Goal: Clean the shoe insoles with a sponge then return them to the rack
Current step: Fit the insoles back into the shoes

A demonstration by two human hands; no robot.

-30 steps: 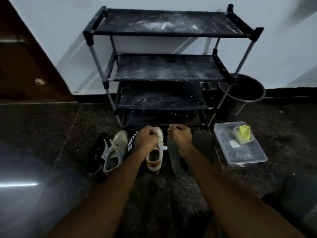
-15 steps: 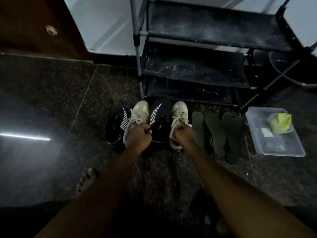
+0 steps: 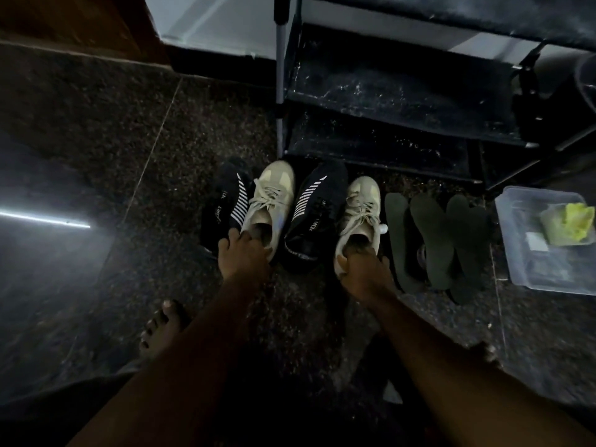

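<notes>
Head view took in the rack (image 3: 403, 91), its dark shelves streaked with pale dust, and a clear tub (image 3: 548, 272) on the floor (image 3: 96, 124) off its right foot. In front stood four shoes in a row, black shoes (image 3: 316, 201) alternating with beige. The person's left hand (image 3: 243, 253) was curled over the heel rim of the left beige sneaker (image 3: 271, 195). The right hand (image 3: 361, 269) was clamped on the heel of the right beige sneaker (image 3: 359, 204), thumb outside and fingers down in the opening.

To my eye the step was drawing out what lined these two. Whether either hand had anything pinched inside, I could not tell. It would go best by pinning each heel to the floor and peeling slowly from the back edge, so nothing creased or tore.

Three insoles (image 3: 432, 243) already lay just beside the right sneaker, between it and the tub. They were dark and flat, overlapping one another, toes toward the rack. The sponge (image 3: 572, 221), yellow-green and crumpled, sat at the tub's far end, untouched.
</notes>
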